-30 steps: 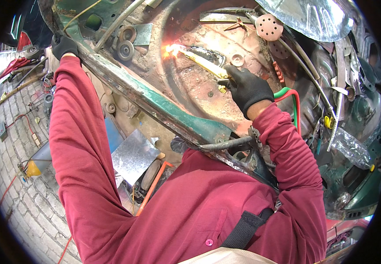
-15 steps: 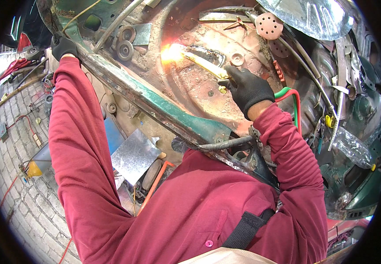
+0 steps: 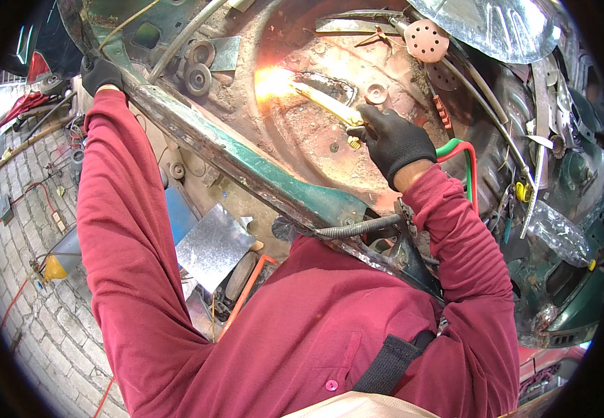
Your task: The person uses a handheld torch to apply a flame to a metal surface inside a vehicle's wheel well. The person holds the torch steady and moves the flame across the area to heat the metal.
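My right hand [image 3: 397,139], in a black glove, is closed round the handle of a gas torch [image 3: 326,104]. Its tip points left, and a bright flame [image 3: 274,82] glares at the rusty floor of a car body [image 3: 302,150], hiding the tip itself. Just right of the flame is a jagged, dark-edged hole [image 3: 347,89] in the metal. Red and green hoses [image 3: 463,150] run behind my right wrist. Far off to the left my gloved left hand [image 3: 101,75] is closed over the green car body's edge [image 3: 246,164], its fingertips partly hidden.
Grinding discs [image 3: 198,79] lie left of the flame; a perforated sanding disc [image 3: 427,41] and metal strips lie beyond my right hand. At right are a plastic bottle [image 3: 560,233] and scrap. Below the body edge are a sheet-metal piece [image 3: 212,247] and an orange-framed tool [image 3: 246,296].
The torch and my right hand have shifted very slightly to the right. The glow at the flame looks a little wider. My left hand has stayed in place.
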Available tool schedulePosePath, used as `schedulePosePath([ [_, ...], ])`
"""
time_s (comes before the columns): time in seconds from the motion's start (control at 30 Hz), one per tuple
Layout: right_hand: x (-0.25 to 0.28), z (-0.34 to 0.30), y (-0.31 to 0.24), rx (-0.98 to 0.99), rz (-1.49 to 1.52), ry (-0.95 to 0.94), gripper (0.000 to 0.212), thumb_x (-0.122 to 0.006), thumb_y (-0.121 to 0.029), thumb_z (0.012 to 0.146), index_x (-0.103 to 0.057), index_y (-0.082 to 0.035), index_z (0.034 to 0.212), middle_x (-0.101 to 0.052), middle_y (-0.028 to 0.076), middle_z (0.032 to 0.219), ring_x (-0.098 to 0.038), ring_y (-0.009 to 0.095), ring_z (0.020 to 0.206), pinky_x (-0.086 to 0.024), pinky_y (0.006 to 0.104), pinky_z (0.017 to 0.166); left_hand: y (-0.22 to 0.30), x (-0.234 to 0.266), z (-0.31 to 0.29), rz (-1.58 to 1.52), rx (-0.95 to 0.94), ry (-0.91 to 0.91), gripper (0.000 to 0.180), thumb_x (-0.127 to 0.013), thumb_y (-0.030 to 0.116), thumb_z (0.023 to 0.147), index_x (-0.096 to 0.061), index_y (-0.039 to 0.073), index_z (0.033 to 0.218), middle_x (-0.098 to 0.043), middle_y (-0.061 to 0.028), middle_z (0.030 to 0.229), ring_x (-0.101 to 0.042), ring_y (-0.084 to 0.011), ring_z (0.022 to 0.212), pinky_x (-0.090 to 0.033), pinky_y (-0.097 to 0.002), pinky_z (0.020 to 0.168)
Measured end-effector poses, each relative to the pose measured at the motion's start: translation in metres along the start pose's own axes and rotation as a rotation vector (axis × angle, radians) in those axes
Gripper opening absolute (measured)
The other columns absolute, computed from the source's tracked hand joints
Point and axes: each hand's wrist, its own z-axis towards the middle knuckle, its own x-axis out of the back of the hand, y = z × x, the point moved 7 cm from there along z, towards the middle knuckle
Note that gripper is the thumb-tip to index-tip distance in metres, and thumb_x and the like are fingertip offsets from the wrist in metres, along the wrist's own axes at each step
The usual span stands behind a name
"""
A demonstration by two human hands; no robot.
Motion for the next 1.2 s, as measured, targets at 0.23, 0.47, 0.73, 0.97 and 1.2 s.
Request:
schedulePosePath([
  [0.23,0.002,-0.002,-0.002,0.042,-0.02,0.059,0.028,-0.067,-0.042,0.101,-0.065,-0.015,0.109,-0.073,0.018,0.086,-0.073,0.038,0.089,-0.057,0.0492,0.08,0.009,0.003,-0.004,0.012,0.002,0.002,0.048,-0.061,0.044,0.103,-0.074,0.004,0.126,-0.078,-0.0172,0.119,-0.073,-0.0325,0.111,-0.053,-0.038,0.094],
  [0.47,0.001,-0.001,-0.001,0.026,0.001,0.02,0.024,-0.066,-0.037,0.102,-0.065,-0.015,0.109,-0.074,0.017,0.088,-0.074,0.038,0.09,-0.058,0.0492,0.08,0.013,0.005,-0.009,-0.026,-0.004,0.011,0.047,-0.061,0.042,0.103,-0.074,0.003,0.127,-0.078,-0.017,0.119,-0.073,-0.0322,0.111,-0.053,-0.0378,0.094],
  [0.73,-0.003,-0.002,0.002,-0.036,0.003,-0.034,0.019,-0.066,-0.03,0.101,-0.064,-0.015,0.112,-0.075,0.017,0.094,-0.075,0.037,0.092,-0.059,0.0503,0.076,0.017,0.006,-0.012,-0.02,0.051,0.01,0.05,-0.06,0.044,0.103,-0.073,0.003,0.127,-0.077,-0.0174,0.12,-0.073,-0.0328,0.111,-0.054,-0.0382,0.095],
  [0.97,-0.004,-0.002,0.004,-0.03,-0.011,-0.036,0.02,-0.061,-0.029,0.103,-0.063,-0.017,0.119,-0.075,0.017,0.1,-0.075,0.039,0.092,-0.059,0.0512,0.076,0.016,0.006,-0.007,0.068,-0.034,0.007,0.05,-0.062,0.044,0.102,-0.073,0.003,0.128,-0.077,-0.0179,0.121,-0.073,-0.0337,0.111,-0.054,-0.0385,0.095],
  [1.2,-0.005,-0.004,0.006,-0.033,-0.017,-0.032,0.021,-0.06,-0.027,0.103,-0.063,-0.019,0.122,-0.074,0.017,0.102,-0.075,0.039,0.092,-0.059,0.0512,0.076,0.018,0.004,-0.01,0.049,-0.006,0.011,0.049,-0.06,0.044,0.103,-0.074,0.004,0.127,-0.077,-0.0185,0.119,-0.073,-0.0346,0.111,-0.054,-0.0391,0.094],
])
